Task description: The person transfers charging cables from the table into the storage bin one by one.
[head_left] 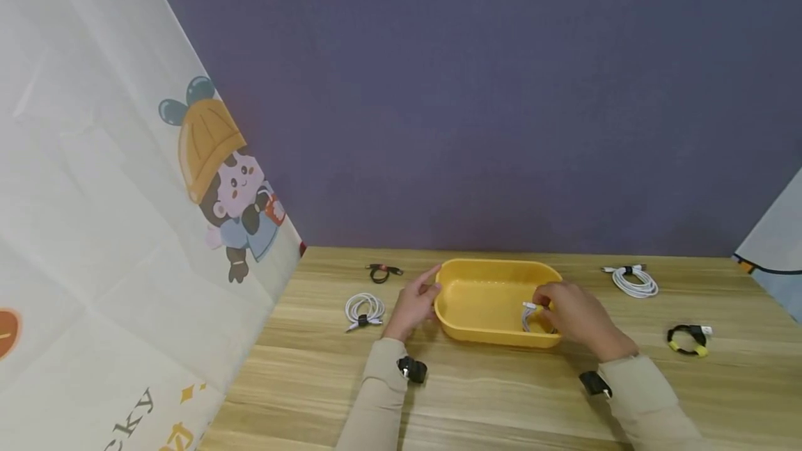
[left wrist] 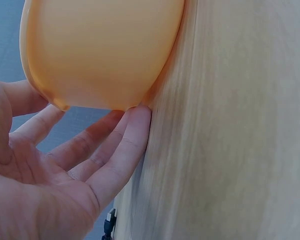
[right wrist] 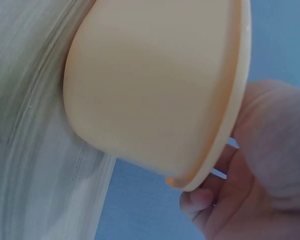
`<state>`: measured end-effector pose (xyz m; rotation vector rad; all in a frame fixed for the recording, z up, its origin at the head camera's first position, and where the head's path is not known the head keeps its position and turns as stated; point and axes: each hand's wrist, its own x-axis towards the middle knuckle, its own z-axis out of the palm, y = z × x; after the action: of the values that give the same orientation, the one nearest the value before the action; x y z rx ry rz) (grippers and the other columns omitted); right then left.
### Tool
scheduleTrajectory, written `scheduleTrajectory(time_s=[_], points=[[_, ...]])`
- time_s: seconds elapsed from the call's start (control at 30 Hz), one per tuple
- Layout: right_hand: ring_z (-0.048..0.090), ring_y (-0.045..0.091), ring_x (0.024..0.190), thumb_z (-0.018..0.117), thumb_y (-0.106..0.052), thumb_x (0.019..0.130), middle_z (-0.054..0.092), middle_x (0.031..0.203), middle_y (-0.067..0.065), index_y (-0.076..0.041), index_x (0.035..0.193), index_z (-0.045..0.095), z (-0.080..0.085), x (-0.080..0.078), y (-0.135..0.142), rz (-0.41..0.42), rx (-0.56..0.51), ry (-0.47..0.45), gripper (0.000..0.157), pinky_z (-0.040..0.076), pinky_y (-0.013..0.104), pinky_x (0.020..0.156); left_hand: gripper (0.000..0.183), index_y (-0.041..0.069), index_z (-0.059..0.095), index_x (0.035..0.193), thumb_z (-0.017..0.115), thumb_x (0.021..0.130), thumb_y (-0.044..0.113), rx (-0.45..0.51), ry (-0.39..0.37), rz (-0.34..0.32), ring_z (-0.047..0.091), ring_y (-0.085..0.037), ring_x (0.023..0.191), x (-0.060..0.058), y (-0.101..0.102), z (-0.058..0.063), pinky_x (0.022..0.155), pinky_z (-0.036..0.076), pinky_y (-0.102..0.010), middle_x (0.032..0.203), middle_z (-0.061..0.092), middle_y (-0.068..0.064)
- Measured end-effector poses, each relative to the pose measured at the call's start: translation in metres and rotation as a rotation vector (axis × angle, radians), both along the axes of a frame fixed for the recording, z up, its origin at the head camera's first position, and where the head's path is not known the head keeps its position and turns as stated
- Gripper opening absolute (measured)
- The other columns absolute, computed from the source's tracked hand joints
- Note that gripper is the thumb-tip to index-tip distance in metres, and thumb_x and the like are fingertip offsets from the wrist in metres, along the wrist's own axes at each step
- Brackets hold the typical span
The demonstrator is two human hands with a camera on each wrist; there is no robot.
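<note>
A yellow plastic basin (head_left: 489, 335) stands on the wooden table. Against its left end rests my left hand (head_left: 413, 305), thumb near the rim and fingers spread on the outer wall, as the left wrist view shows. My right hand (head_left: 573, 315) reaches over the right part of the rim and pinches a coiled grey-white cable (head_left: 527, 317) with a white plug, inside the basin. Its fingertips are partly hidden by the basin wall (right wrist: 145, 90) in the right wrist view. The cable's lower part lies low in the basin; whether it touches the floor I cannot tell.
Left of the basin lie a small black cable (head_left: 379, 272) and a coiled white cable (head_left: 365, 312). On the right are another white coil (head_left: 635, 284) and a black-and-yellow cable (head_left: 688, 339). A dark partition (head_left: 476, 103) rises behind the table.
</note>
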<state>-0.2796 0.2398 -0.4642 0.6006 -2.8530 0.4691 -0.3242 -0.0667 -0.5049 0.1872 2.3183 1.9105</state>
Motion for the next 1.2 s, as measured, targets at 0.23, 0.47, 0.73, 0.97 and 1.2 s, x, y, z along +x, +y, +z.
scheduleTrajectory(time_s=[0.23, 0.47, 0.73, 0.97, 1.2], points=[[0.049, 0.012, 0.068, 0.081, -0.011, 0.073, 0.059, 0.068, -0.012, -0.02, 0.075, 0.067, 0.001, -0.006, -0.003, 0.017, 0.068, 0.071, 0.016, 0.04, 0.029, 0.057, 0.045, 0.03, 0.046, 0.143, 0.053, 0.099, 0.025, -0.007, 0.003, 0.001, 0.07, -0.032, 0.085, -0.001, -0.001, 0.0, 0.062, 0.063, -0.033, 0.117, 0.065, -0.023], [0.047, 0.013, 0.068, 0.079, -0.009, 0.074, 0.055, 0.062, -0.014, -0.023, 0.071, 0.067, 0.004, -0.009, -0.006, 0.031, 0.091, 0.095, 0.018, 0.03, 0.032, 0.063, 0.044, 0.033, 0.046, 0.142, 0.053, 0.099, 0.025, -0.008, 0.007, 0.003, 0.071, -0.031, 0.084, -0.002, -0.001, 0.002, 0.061, 0.063, -0.033, 0.117, 0.065, -0.021], [0.042, 0.013, 0.067, 0.075, -0.007, 0.078, 0.054, 0.061, -0.015, -0.026, 0.066, 0.064, 0.005, -0.011, -0.009, 0.035, 0.112, 0.048, 0.025, 0.023, 0.034, 0.064, 0.045, 0.033, 0.045, 0.143, 0.053, 0.1, 0.025, -0.013, -0.003, -0.004, 0.071, -0.029, 0.082, -0.001, -0.002, 0.003, 0.061, 0.063, -0.034, 0.119, 0.064, -0.021], [0.033, 0.014, 0.064, 0.073, -0.006, 0.08, 0.035, 0.053, -0.011, -0.025, 0.056, 0.051, 0.0, -0.013, -0.011, 0.034, 0.156, 0.049, 0.037, 0.013, 0.034, 0.065, 0.045, 0.032, 0.045, 0.143, 0.052, 0.1, 0.024, -0.017, -0.005, -0.002, 0.07, -0.028, 0.082, 0.001, -0.002, 0.005, 0.06, 0.062, -0.034, 0.118, 0.064, -0.021], [0.037, 0.014, 0.066, 0.069, -0.001, 0.078, 0.042, 0.056, -0.012, -0.025, 0.058, 0.056, -0.001, -0.012, -0.012, 0.033, 0.186, 0.031, 0.034, 0.017, 0.034, 0.065, 0.045, 0.033, 0.045, 0.143, 0.053, 0.099, 0.025, -0.018, -0.015, -0.002, 0.07, -0.028, 0.083, 0.003, -0.001, 0.003, 0.062, 0.063, -0.033, 0.118, 0.064, -0.021]])
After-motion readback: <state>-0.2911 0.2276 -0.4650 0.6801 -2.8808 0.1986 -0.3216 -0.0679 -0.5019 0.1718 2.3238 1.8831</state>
